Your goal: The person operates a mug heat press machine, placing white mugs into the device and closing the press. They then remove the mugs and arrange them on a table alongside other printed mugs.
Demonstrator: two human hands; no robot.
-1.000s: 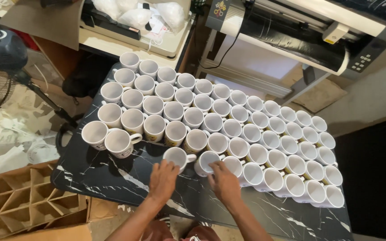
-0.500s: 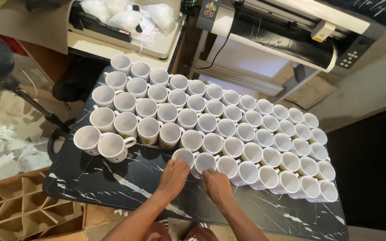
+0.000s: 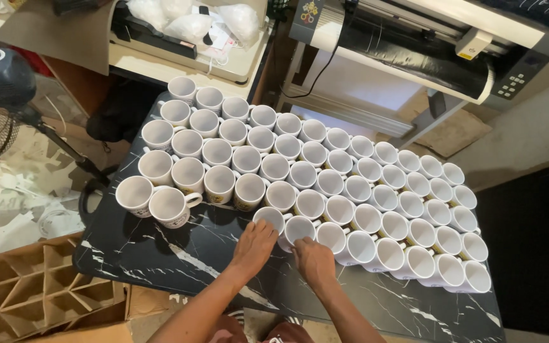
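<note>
Left hand: we see the left hand point(image 3: 255, 244) resting palm-down on the desk point(image 3: 160, 254); its fingers point(image 3: 263, 230) lie spread and loosely curled against the near wall of a white mug point(image 3: 269, 218), touching it but not closed round it.
Right hand: the right hand point(image 3: 313, 259) sits just beside the left; its fingers point(image 3: 300, 249) reach up to the wall of the next white mug point(image 3: 298, 229); whether they pinch it or only press it we cannot tell.
Where the mugs are: both mugs stand upright and open-mouthed just beyond the fingertips, at the near edge of the block of mugs point(image 3: 325, 171); the two touch each other and their neighbours farther from the fingers.
How they handle: we judge them ceramic; stiff, glazed and somewhat slippery, moderately heavy when empty, liable to chip if knocked against a neighbour.
Where to hold: the handle where it faces the fingers, or the rim and outer wall pinched from above; the tight packing leaves little room between the walls.
Around: two larger mugs point(image 3: 157, 200) stand well to the left of the fingers; a cardboard divider point(image 3: 33, 286) lies below the desk edge; a wide-format cutter point(image 3: 427, 44) stands far beyond.
</note>
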